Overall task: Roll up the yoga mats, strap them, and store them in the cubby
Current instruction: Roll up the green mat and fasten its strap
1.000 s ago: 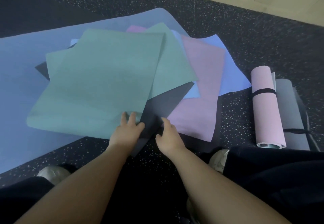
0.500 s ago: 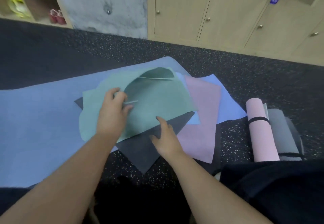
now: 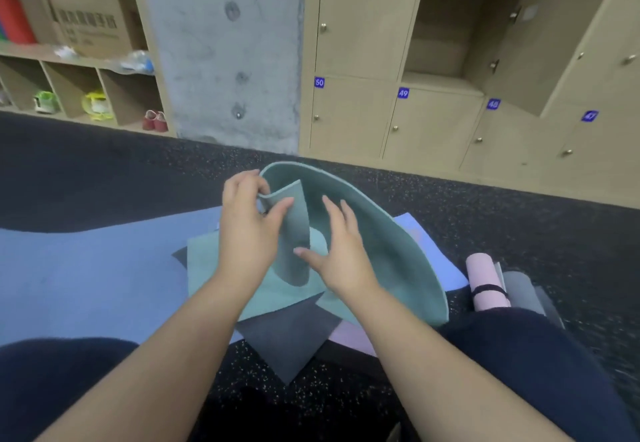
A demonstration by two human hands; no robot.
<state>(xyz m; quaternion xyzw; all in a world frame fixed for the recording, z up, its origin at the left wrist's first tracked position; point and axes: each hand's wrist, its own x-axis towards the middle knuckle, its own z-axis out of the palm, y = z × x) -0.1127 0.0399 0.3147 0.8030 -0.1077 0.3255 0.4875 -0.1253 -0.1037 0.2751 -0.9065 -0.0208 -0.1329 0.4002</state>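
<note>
Teal mat [image 3: 388, 251], matte and slightly fuzzy, thin and floppy, is lifted off the pile and curled into a loose open loop between both hands. Left hand [image 3: 247, 230] pinches the mat's near corner edge, thumb against fingers; that edge bends inward as a narrow vertical fold. Right hand [image 3: 341, 251] is spread, fingers straight, palm against the inside of the curl, thumb pointing toward the left hand. Under the hands: a second teal sheet [image 3: 207, 265] lying flat, a dark grey mat [image 3: 287, 341] with a pointed corner sticking out toward the person, a pink mat [image 3: 353, 336] edge below the right wrist, all on a wide blue mat [image 3: 86, 279] stretching off left of the left hand. Right of the right hand: rolled pink mat [image 3: 486, 286], smooth cylinder, black strap [image 3: 488, 290] round it, touching a rolled grey mat [image 3: 524, 291] on its far side. Floor [image 3: 536, 234] is black speckled rubber. Beyond the hands: beige numbered lockers [image 3: 356, 116], one cubby [image 3: 446, 26] with its door open, a rough concrete pillar [image 3: 221, 43], and left of it open shelves [image 3: 79, 88] with shoes and a cardboard box [image 3: 90, 22]. The raised curl hides most of the pile behind it; dark-trousered knees [image 3: 540, 355] cover the near floor.
</note>
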